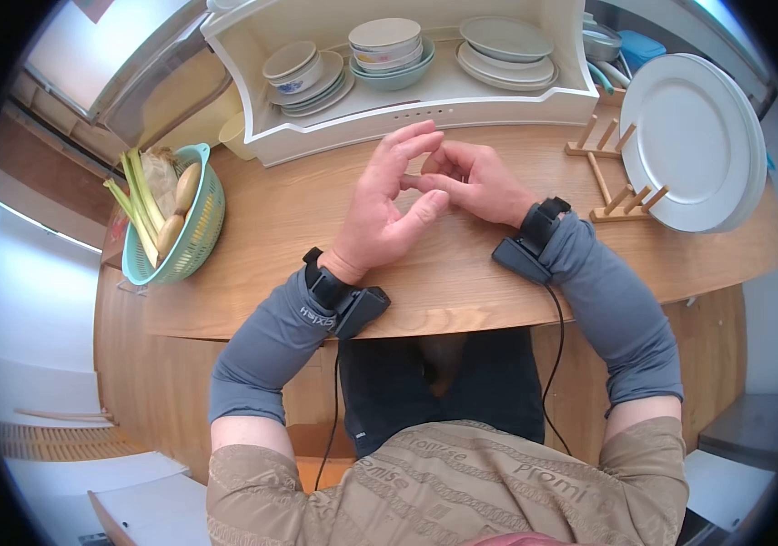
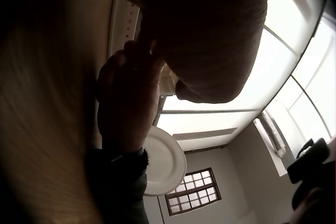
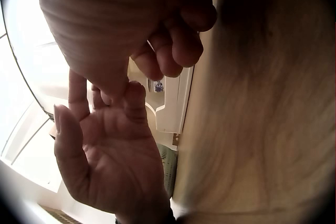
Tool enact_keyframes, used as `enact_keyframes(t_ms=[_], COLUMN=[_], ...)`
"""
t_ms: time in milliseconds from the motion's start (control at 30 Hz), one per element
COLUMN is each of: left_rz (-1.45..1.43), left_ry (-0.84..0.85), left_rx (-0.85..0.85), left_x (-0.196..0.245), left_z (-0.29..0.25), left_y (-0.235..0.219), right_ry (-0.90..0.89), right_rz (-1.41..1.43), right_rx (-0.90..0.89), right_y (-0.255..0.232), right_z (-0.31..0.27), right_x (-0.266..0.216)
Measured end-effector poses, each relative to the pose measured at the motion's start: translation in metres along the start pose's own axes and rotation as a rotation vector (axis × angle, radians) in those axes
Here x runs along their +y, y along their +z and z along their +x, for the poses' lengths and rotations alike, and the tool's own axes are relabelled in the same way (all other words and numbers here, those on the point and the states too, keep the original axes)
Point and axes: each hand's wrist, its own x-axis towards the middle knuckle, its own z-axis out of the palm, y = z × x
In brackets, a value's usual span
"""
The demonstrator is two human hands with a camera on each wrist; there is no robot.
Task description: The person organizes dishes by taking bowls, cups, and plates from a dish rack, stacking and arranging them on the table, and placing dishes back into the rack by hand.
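Note:
Both hands meet above the wooden table, in front of the white shelf. In the head view the left hand [image 1: 380,205] has its palm turned inward and its fingers loosely extended. The right hand [image 1: 491,187] pinches one of the left hand's fingers between thumb and forefinger. In the right wrist view, the left hand's palm [image 3: 121,156] faces the camera, while the right hand [image 3: 110,19] covers the pinched fingertip, its other fingers curled. The left wrist view is dark; the left hand [image 2: 210,40] partly hides the contact with the right hand [image 2: 128,103].
A teal basket [image 1: 205,223] of vegetables stands at the left. The white shelf [image 1: 407,119] behind holds bowls [image 1: 386,36] and stacked plates [image 1: 505,41]. At the right, large white plates [image 1: 685,136] lean on a wooden rack [image 1: 600,179]. The table's curved front edge lies beneath the forearms.

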Motion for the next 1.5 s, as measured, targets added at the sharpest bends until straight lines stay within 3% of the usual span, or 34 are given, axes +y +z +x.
enact_keyframes(t_ms=[133,267,467,633,700,800,900,1000,1167,1300,1433,1500], left_rz=[0.026,0.047,0.187,0.065,0.033,-0.055,-0.137,-0.176,-0.259,-0.26,-0.293,-0.28], left_ry=[-0.07,-0.046,0.028,-0.124,-0.079,-0.257,-0.307,-0.401,-0.542,-0.601,-0.784,-0.826], left_rx=[-0.009,-0.011,-0.019,0.017,0.033,0.151,0.182,0.166,0.082,0.028,0.034,0.037], left_x=[0.003,0.007,0.006,-0.005,-0.018,-0.019,-0.027,-0.027,-0.021,-0.051,-0.103,-0.126], left_z=[-0.001,0.001,0.001,0.0,-0.001,-0.002,0.002,0.027,0.114,0.187,0.24,0.259], left_y=[-0.001,0.001,-0.002,-0.001,-0.002,0.0,-0.003,-0.007,-0.005,0.011,0.032,0.039], right_ry=[-0.09,-0.052,-0.103,0.149,0.126,0.107,0.083,0.046,0.042,0.043,0.081,0.007], right_rz=[-0.097,-0.176,0.051,-0.015,-0.051,-0.149,-0.179,-0.134,-0.192,-0.206,-0.16,-0.239], right_rx=[-0.073,-0.119,-0.106,-0.037,-0.005,0.016,0.024,0.062,0.041,0.069,0.081,0.093], right_y=[0.004,0.004,0.012,-0.004,-0.011,-0.019,-0.02,-0.017,-0.021,-0.022,-0.021,-0.021], right_z=[-0.004,-0.003,0.0,0.0,0.001,0.003,0.005,0.005,0.006,0.004,0.005,0.007], right_x=[-0.002,-0.002,0.011,-0.001,0.001,0.011,0.012,0.019,0.018,0.016,0.02,0.026])
